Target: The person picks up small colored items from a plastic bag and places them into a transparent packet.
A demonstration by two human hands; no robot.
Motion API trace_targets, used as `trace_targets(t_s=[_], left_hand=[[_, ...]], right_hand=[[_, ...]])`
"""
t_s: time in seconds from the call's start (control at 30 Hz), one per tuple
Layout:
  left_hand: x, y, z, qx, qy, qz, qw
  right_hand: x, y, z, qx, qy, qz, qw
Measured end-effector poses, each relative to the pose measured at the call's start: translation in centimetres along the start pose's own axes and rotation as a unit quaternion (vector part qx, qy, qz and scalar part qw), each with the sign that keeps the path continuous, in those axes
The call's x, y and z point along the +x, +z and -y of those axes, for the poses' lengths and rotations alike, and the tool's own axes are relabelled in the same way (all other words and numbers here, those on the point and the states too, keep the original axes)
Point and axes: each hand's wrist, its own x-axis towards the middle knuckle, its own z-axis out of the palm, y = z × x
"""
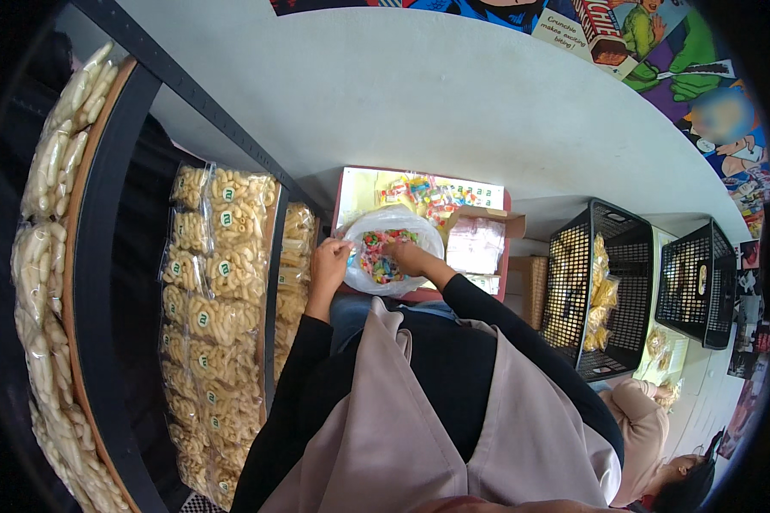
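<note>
A large clear plastic bag (357, 280) stands with its mouth spread wide on the table in front of me. Small wrapped-looking sweets (383, 267) in red, green, yellow and blue fill it. My right hand (409, 259) reaches into the bag from the right; its fingertips are down among the sweets and hidden. At the bag's left rim is my left hand (330, 258), fingers pinched together. Something small, shiny and bluish shows at its fingertips, too small to name. Behind the bag lie several small clear packets of colourful sweets (428, 193).
Right of the bag stands an open cardboard box (510, 224) of pale clear packets. Shelves of bagged snacks (224, 282) rise on my left. Black plastic crates (622, 282) stand to the right, where another person (646, 419) works. A wall (453, 103) closes off the far side.
</note>
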Motion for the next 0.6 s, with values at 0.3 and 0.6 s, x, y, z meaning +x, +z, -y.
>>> trace_targets(t_s=[0.3,0.6], left_hand=[[-0.1,0.3,1.3,-0.010,-0.028,-0.008,1.000],[-0.4,0.5,2.8,-0.082,-0.021,-0.024,0.996]], right_hand=[[-0.3,-0.6,-2.1,0.165,0.069,-0.089,0.980],[-0.4,3.0,2.1,-0.082,0.011,-0.004,0.997]])
